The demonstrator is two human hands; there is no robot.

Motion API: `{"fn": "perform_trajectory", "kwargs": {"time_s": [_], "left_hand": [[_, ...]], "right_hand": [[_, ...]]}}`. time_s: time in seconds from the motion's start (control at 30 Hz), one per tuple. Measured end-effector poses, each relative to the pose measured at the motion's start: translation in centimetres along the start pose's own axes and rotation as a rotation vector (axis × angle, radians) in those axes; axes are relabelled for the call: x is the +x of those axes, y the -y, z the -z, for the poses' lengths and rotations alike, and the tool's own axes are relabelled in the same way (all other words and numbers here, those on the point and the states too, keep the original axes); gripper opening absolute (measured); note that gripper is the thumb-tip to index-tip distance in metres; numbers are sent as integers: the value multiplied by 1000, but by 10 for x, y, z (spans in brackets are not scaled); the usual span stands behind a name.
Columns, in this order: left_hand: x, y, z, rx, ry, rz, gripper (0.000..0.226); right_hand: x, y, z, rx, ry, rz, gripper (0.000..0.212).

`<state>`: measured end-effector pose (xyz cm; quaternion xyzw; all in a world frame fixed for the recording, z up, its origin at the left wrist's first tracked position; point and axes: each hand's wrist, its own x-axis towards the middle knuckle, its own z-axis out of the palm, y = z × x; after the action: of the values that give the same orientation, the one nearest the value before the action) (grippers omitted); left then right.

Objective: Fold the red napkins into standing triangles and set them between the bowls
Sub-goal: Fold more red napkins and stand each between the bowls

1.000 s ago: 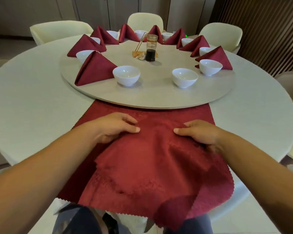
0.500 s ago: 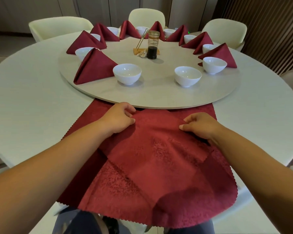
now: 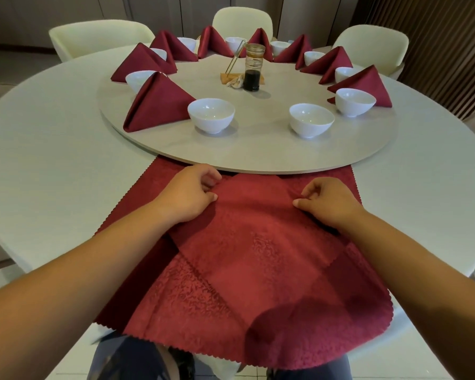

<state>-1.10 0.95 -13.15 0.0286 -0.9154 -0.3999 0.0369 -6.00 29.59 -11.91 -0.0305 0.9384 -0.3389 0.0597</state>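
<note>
A red napkin (image 3: 247, 256) lies spread on the table's near edge, its near part hanging over it. A folded layer of it reaches up to the turntable (image 3: 258, 154). My left hand (image 3: 188, 196) pinches the fold's upper left edge. My right hand (image 3: 329, 200) pinches its upper right edge. Several folded red triangles stand between white bowls round the turntable; the nearest triangle (image 3: 157, 104) stands left of a bowl (image 3: 211, 115). Between that bowl and another bowl (image 3: 311, 123) no napkin stands.
A glass jar of dark sauce (image 3: 252, 68) and a small holder sit at the turntable's middle. Cream chairs (image 3: 99, 37) ring the round white table (image 3: 52, 160). A slatted wooden wall is at the right.
Both hands have carried the napkin's folded edge away from me, up to the turntable's rim, and now pinch it with curled fingers. The view has tilted slightly.
</note>
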Motion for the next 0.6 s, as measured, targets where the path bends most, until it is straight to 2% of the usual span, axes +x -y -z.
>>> {"fn": "perform_trajectory", "kwargs": {"time_s": [0.13,0.2,0.27,0.33,0.37,0.47,0.53,0.6], "left_hand": [[-16,1,-4,308,-27,-201,35],[-29,-5,-6,414,-40,-361,33],[-46,-11,-6,410,10,-537,27],[-66,-15,-5,314,160,-622,19],[-77,-16,-3,243,262,-601,20],[-101,-15,6,125,527,-431,47],[-107,-12,9,138,591,-381,58],[-109,-10,9,150,601,-386,58]], "right_hand": [[-7,-2,-3,-73,-38,83,28],[-14,-3,-3,-165,-36,113,35],[-26,-4,-3,-336,-110,227,39],[-46,-2,0,-363,-140,408,30],[-60,0,4,-298,-70,482,23],[-100,2,13,-114,289,540,17],[-116,-5,14,-149,453,549,19],[-123,-13,12,-205,499,566,25]]}}
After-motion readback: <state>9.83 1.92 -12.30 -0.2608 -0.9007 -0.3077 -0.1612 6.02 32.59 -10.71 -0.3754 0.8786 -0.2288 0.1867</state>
